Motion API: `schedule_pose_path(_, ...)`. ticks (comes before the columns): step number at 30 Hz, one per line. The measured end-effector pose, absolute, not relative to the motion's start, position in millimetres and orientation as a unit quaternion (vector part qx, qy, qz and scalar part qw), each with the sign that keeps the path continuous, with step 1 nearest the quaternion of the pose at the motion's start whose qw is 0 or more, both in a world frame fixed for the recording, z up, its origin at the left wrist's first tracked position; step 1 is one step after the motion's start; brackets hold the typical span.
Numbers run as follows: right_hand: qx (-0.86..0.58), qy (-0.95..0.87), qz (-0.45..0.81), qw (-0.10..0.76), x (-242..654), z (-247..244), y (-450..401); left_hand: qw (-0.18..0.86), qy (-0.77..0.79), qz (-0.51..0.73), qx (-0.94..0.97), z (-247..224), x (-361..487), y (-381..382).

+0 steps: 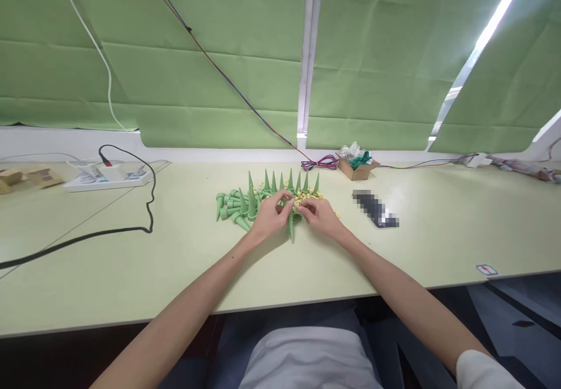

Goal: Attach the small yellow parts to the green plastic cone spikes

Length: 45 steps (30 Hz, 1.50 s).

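Observation:
Several green cone-shaped spikes [251, 203] lie and stand in a cluster on the pale table [184, 272]. Small yellow pieces [321, 197] are scattered among and behind them. Over the front of the cluster, my left hand [274, 214] is closed, thumb and index finger pinched. Close beside it on the right, my right hand [319, 215] is also pinched. What the fingertips hold is too small to make out. One green spike [291, 228] lies below the fingertips, its point toward me.
A dark, pixelated flat object [376, 208] lies to the right. Behind it is a cardboard box [357, 170] with plastic and green material, beside coiled wires [322, 163]. A white power strip [107, 180] and black cable [83, 237] occupy the left side.

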State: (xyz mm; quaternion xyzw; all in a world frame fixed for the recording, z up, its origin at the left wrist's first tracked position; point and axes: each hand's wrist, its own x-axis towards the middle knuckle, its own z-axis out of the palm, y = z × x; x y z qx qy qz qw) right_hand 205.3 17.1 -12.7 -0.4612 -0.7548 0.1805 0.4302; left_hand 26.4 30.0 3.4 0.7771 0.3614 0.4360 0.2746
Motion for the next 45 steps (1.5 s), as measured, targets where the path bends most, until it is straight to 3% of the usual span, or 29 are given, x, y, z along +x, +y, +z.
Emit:
schedule_pose_path(10,-0.481,-0.754,0.149,0.421,204.0,-10.5,16.3,0.26,0.34,0.443,0.788,5.5,27.0,27.1)
schedule_pose_path(20,-0.47,-0.693,0.171,0.519,202.1,-7.8,10.9,0.232,0.351,0.516,0.746,8.3,28.2,25.3)
schedule_pose_path(28,-0.441,-0.658,0.234,0.563,202.1,-4.9,7.9,0.333,0.398,0.495,0.697,10.2,26.4,29.4)
schedule_pose_path(36,-0.424,-0.678,0.248,0.548,202.2,-8.7,11.3,0.449,0.406,0.422,0.675,3.8,29.2,35.5)
schedule_pose_path(45,-0.432,-0.681,0.247,0.537,203.7,-8.1,10.8,0.463,0.363,0.402,0.702,9.1,28.5,30.2)
